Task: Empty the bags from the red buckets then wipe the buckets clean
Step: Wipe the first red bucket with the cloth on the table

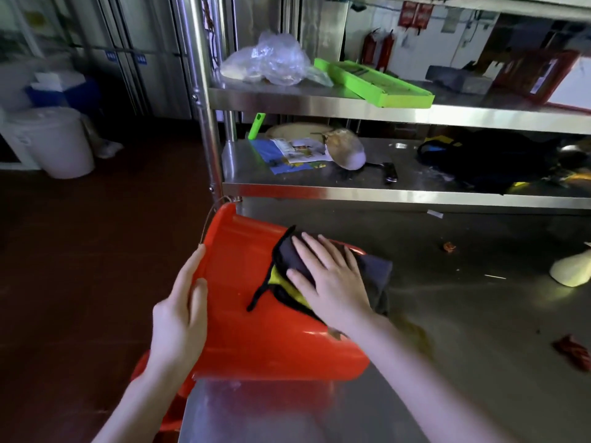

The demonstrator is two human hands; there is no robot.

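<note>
A red bucket (249, 327) lies tipped on its side on the steel table (463, 330), its outer wall facing up and its wire handle at the far left end. My left hand (179, 321) rests flat against the bucket's left side with straight fingers. My right hand (329, 279) presses a dark grey and yellow cloth (289, 260) onto the bucket's upper wall, fingers spread flat. A second red bucket (169, 417) shows partly below the table edge at the lower left.
A steel shelf rack (383, 193) stands behind the table, holding a clear plastic bag (268, 59), a green tray (374, 84), a leaflet and a dark bag (486, 158). A pale lump (572, 270) and red scraps (572, 350) lie at the right. A white bin (54, 142) stands on the floor.
</note>
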